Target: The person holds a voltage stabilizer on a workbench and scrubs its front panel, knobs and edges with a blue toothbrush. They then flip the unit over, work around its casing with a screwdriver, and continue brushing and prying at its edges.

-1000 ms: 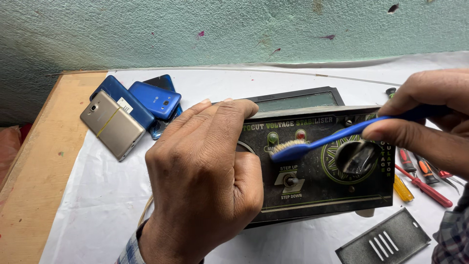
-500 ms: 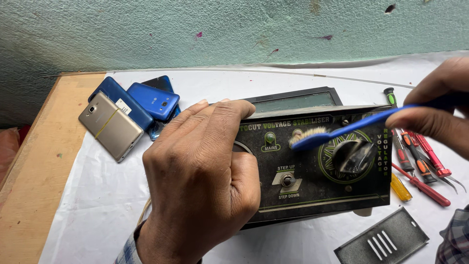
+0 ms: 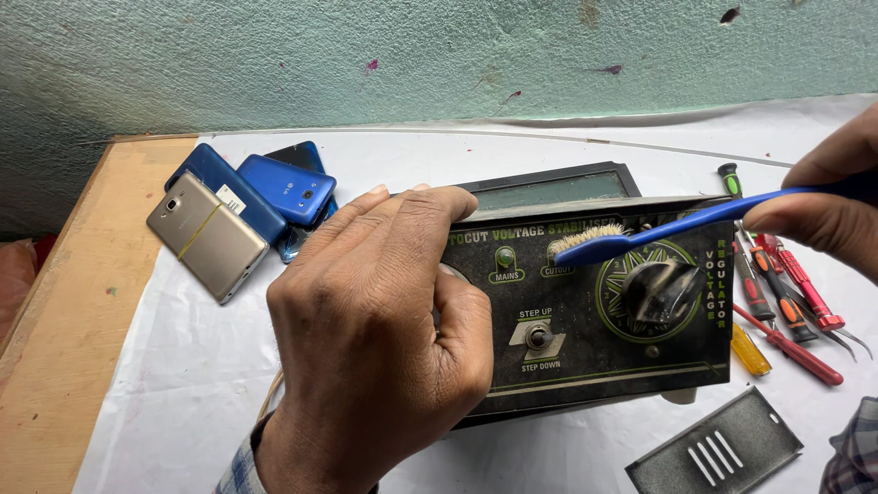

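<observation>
On the white-covered table [image 3: 183, 366], a black stabilizer box [image 3: 604, 311] is gripped at its left end by the left hand [image 3: 375, 338]. A blue toothbrush [image 3: 658, 227] is pinched in the right hand [image 3: 823, 206], bristles touching the front panel's upper part. Phones [image 3: 238, 215] lie well apart, on the left.

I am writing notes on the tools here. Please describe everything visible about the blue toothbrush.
The blue toothbrush is a slim plastic brush with pale, worn-looking bristles. The right hand pinches its handle end. It lies nearly level, bristle head to the left, bristles resting on the black front panel near the large round knob. The left hand grips the panel's left side.
</observation>
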`<state>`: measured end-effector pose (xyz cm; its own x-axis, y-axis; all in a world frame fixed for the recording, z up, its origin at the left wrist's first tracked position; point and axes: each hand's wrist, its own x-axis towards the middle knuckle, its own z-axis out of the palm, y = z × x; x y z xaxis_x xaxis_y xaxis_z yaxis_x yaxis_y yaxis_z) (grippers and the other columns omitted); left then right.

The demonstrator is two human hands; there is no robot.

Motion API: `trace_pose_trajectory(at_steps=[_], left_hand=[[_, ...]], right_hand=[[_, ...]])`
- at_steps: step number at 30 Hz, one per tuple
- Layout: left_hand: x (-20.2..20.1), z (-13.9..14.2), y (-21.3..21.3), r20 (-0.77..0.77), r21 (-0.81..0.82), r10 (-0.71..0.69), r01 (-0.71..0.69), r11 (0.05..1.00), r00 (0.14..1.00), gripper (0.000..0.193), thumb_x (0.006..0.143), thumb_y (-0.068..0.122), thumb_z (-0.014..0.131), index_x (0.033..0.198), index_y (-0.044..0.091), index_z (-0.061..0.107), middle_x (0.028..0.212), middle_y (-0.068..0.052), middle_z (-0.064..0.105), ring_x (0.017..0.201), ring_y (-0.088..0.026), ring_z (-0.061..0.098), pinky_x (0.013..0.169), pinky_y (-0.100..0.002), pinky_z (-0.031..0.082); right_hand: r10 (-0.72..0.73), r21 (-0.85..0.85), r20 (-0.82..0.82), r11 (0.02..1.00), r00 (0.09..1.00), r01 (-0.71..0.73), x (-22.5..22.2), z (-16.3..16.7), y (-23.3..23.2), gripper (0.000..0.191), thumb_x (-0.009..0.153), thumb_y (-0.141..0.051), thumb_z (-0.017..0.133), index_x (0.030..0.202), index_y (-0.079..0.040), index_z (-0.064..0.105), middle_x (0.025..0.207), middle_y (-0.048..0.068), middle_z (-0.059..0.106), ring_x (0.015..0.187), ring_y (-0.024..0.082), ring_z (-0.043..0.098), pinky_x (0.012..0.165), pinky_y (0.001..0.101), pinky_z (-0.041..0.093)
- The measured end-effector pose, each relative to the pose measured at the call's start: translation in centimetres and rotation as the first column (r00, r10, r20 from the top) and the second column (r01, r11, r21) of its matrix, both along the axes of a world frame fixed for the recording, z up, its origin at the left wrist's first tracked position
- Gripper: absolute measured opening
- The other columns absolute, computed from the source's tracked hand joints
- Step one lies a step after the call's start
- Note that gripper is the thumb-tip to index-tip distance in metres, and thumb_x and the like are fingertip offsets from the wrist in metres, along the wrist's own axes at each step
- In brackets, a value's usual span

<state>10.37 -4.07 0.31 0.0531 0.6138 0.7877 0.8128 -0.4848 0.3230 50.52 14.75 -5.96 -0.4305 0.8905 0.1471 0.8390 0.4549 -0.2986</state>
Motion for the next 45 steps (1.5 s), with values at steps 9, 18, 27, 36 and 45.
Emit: trace_pose_trajectory(at_steps=[9,18,27,36,45], left_hand=[[0.0,-0.2,0.0,-0.009,0.003,0.004,-0.004,1.000,1.000,0.030,0.073,-0.002,0.064,0.104,-0.003,0.065,0.096,-0.022,0.073,0.093,-0.038,0.073,0.101,-0.049,0.055],[0.1,0.0,0.1,-0.024,0.001,0.011,-0.011,1.000,1.000,0.030,0.073,-0.001,0.065,0.102,-0.004,0.067,0.096,-0.024,0.073,0.094,-0.039,0.073,0.099,-0.050,0.054],[0.1,0.0,0.0,-0.027,0.015,0.017,-0.017,1.000,0.999,0.027,0.072,0.000,0.067,0.099,-0.002,0.068,0.096,-0.024,0.073,0.098,-0.039,0.073,0.100,-0.050,0.055],[0.1,0.1,0.0,-0.024,0.015,0.012,-0.011,1.000,1.000,0.026,0.073,0.001,0.067,0.099,-0.002,0.068,0.096,-0.023,0.073,0.098,-0.039,0.073,0.100,-0.050,0.055],[0.1,0.1,0.0,-0.028,0.015,0.012,-0.011,1.000,1.000,0.027,0.072,0.001,0.068,0.098,-0.002,0.068,0.095,-0.023,0.073,0.097,-0.039,0.073,0.099,-0.050,0.054]], right_hand=[[-0.069,-0.086,-0.076,0.994,0.995,0.062,0.3,-2.5,2.4,0.034,0.080,-0.031,0.086,0.081,0.000,0.073,0.071,0.010,0.069,0.062,0.016,0.071,0.064,0.0294,0.062],[0.135,0.028,-0.009,0.991,0.991,-0.134,-0.7,-0.2,-0.1,0.036,0.079,-0.036,0.084,0.089,-0.004,0.071,0.071,0.006,0.067,0.063,0.012,0.069,0.062,0.0274,0.059],[0.112,0.087,-0.132,0.991,0.985,-0.101,-4.2,1.4,-2.8,0.031,0.085,-0.032,0.082,0.091,-0.003,0.071,0.074,0.006,0.066,0.067,0.013,0.068,0.062,0.0269,0.057],[0.142,0.181,-0.097,0.976,0.985,-0.123,-8.6,4.9,-5.9,0.032,0.084,-0.030,0.083,0.092,-0.003,0.069,0.079,0.006,0.063,0.070,0.014,0.066,0.065,0.0257,0.056],[0.170,0.389,0.055,0.904,0.984,-0.178,-10.4,6.1,-7.5,0.032,0.086,-0.039,0.083,0.088,-0.008,0.072,0.074,0.004,0.066,0.070,0.015,0.056,0.066,0.0301,0.043]])
